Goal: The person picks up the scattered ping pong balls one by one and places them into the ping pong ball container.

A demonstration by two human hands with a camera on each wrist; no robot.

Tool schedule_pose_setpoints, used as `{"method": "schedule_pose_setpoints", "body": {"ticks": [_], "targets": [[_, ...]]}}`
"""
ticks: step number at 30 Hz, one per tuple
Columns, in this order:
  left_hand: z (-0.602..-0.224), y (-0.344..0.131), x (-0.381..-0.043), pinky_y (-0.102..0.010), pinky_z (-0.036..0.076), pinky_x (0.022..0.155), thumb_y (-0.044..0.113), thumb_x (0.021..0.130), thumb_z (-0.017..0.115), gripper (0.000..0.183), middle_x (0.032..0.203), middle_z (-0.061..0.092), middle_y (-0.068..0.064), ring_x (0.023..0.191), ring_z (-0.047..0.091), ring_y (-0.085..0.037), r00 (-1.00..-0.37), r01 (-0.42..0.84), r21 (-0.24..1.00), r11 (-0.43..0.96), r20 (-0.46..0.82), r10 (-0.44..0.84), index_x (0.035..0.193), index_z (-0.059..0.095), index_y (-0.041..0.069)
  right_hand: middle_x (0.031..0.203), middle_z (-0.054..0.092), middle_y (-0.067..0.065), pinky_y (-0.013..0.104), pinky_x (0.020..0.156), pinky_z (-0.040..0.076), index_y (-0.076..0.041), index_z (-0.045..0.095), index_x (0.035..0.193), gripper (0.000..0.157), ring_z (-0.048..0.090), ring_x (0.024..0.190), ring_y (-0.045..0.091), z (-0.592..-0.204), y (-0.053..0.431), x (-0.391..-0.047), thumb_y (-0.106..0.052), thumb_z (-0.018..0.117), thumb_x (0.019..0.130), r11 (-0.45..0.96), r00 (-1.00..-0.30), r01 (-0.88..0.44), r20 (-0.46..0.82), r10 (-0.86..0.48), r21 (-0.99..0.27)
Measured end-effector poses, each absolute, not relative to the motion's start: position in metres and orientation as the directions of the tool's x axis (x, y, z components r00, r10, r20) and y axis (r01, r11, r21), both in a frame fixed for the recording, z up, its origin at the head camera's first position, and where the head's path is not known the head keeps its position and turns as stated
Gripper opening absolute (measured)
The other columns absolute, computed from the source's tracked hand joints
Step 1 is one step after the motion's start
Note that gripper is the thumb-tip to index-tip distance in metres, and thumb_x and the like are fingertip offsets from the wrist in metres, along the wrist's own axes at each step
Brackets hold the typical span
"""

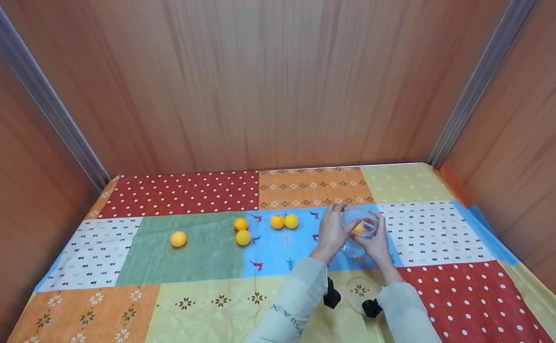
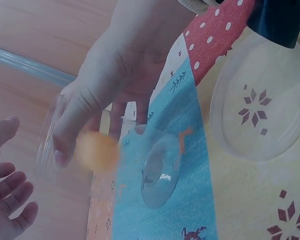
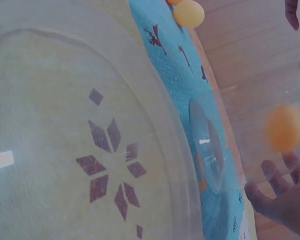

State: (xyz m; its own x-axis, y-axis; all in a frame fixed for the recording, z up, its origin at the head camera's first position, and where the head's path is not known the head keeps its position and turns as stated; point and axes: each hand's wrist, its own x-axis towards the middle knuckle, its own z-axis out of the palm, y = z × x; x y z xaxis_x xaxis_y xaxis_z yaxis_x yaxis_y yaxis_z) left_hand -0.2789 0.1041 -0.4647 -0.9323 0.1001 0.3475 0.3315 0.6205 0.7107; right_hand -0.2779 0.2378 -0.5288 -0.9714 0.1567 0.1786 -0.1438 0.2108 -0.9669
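A clear jar (image 1: 352, 248) stands on the blue patch between both hands, its base (image 3: 217, 172) facing the cloth. An orange ping-pong ball (image 2: 97, 151), blurred, shows inside the transparent walls. My right hand (image 1: 377, 243) grips the jar's upper part, thumb on one side and fingers curled behind. At the rim's left, my left hand (image 1: 331, 232) is held with fingers spread; in the left wrist view its fingers (image 2: 15, 195) are loosely bent with nothing between them. A round clear lid (image 1: 350, 296) lies on the yellow patch below the wrists.
Several more ping-pong balls rest to the left: a pair (image 1: 291, 221) on blue, two touching balls (image 1: 243, 237) at the green-blue seam, and a lone ball (image 1: 178, 239) on green. A patchwork cloth (image 1: 201, 267) covers the table; wood-grain panels (image 1: 278, 85) enclose it behind and at both sides.
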Motion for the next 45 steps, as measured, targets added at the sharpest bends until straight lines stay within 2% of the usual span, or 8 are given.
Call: {"method": "schedule_pose_setpoints", "body": {"ticks": [5,8,12,18,20,27,37,45], "targets": [[-0.464,0.097,-0.278,-0.030,0.045,0.081,0.032,0.081,0.064,0.043,0.111,0.052,-0.003,0.100,0.052,-0.018,-0.933,0.336,0.721,0.607,0.344,0.108,0.116,0.056,0.009,0.122,0.038,0.024,0.047,0.093,0.031,-0.008,0.025,0.132,0.080,0.035,0.113,0.040,-0.533,0.236,-0.279,-0.001,0.073,0.069,0.189,-0.955,-0.207,0.240,0.172,-0.960],[-0.463,0.093,-0.278,-0.031,0.044,0.083,0.034,0.082,0.062,0.043,0.114,0.051,-0.005,0.104,0.050,-0.019,-0.935,0.332,0.719,0.610,0.337,0.112,0.117,0.055,0.009,0.121,0.037,0.027,0.048,0.092,0.031,-0.010,0.026,0.132,0.081,0.035,0.111,0.044,-0.539,0.237,-0.282,-0.011,0.076,0.069,0.207,-0.946,-0.239,0.276,0.172,-0.949],[-0.462,0.087,-0.279,-0.034,0.042,0.087,0.035,0.082,0.061,0.045,0.118,0.050,-0.007,0.110,0.047,-0.022,-0.943,0.316,0.728,0.608,0.313,0.115,0.118,0.054,0.009,0.122,0.037,0.026,0.047,0.091,0.033,-0.016,0.026,0.133,0.081,0.035,0.111,0.042,-0.547,0.241,-0.286,-0.021,0.076,0.070,0.233,-0.947,-0.244,0.282,0.151,-0.942],[-0.463,0.076,-0.281,-0.035,0.040,0.090,0.032,0.082,0.062,0.045,0.123,0.048,-0.009,0.115,0.043,-0.024,-0.952,0.295,0.746,0.597,0.285,0.114,0.120,0.054,0.009,0.125,0.034,0.028,0.050,0.094,0.028,-0.006,0.022,0.133,0.082,0.031,0.115,0.042,-0.526,0.235,-0.277,-0.004,0.074,0.069,0.144,-0.969,-0.169,0.192,0.156,-0.975],[-0.464,0.072,-0.281,-0.034,0.041,0.089,0.031,0.082,0.063,0.046,0.123,0.048,-0.009,0.114,0.044,-0.024,-0.953,0.294,0.749,0.593,0.281,0.117,0.121,0.053,0.008,0.126,0.033,0.027,0.049,0.094,0.029,-0.006,0.022,0.134,0.083,0.031,0.116,0.041,-0.525,0.235,-0.276,-0.003,0.074,0.069,0.135,-0.972,-0.156,0.176,0.153,-0.978],[-0.468,0.056,-0.281,-0.031,0.045,0.083,0.031,0.082,0.063,0.049,0.120,0.049,-0.008,0.104,0.051,-0.021,-0.946,0.311,0.741,0.595,0.301,0.119,0.123,0.051,0.006,0.125,0.036,0.024,0.045,0.093,0.032,-0.008,0.024,0.133,0.084,0.033,0.115,0.038,-0.534,0.239,-0.281,-0.005,0.076,0.067,0.154,-0.970,-0.158,0.183,0.159,-0.975],[-0.476,0.035,-0.285,-0.036,0.039,0.091,0.030,0.083,0.062,0.050,0.127,0.044,-0.010,0.115,0.044,-0.024,-0.962,0.261,0.757,0.599,0.258,0.093,0.125,0.048,0.007,0.124,0.035,0.022,0.042,0.092,0.031,-0.009,0.024,0.133,0.084,0.031,0.116,0.038,-0.533,0.238,-0.281,-0.005,0.076,0.067,0.134,-0.972,-0.157,0.178,0.156,-0.978],[-0.487,0.014,-0.290,-0.035,0.039,0.092,0.022,0.083,0.062,0.045,0.123,0.046,-0.007,0.112,0.046,-0.022,-0.955,0.281,0.763,0.582,0.282,0.092,0.124,0.049,0.007,0.124,0.037,0.021,0.042,0.091,0.032,-0.009,0.025,0.133,0.084,0.033,0.115,0.037,-0.532,0.239,-0.280,-0.006,0.076,0.067,0.148,-0.972,-0.149,0.173,0.160,-0.978]]}}
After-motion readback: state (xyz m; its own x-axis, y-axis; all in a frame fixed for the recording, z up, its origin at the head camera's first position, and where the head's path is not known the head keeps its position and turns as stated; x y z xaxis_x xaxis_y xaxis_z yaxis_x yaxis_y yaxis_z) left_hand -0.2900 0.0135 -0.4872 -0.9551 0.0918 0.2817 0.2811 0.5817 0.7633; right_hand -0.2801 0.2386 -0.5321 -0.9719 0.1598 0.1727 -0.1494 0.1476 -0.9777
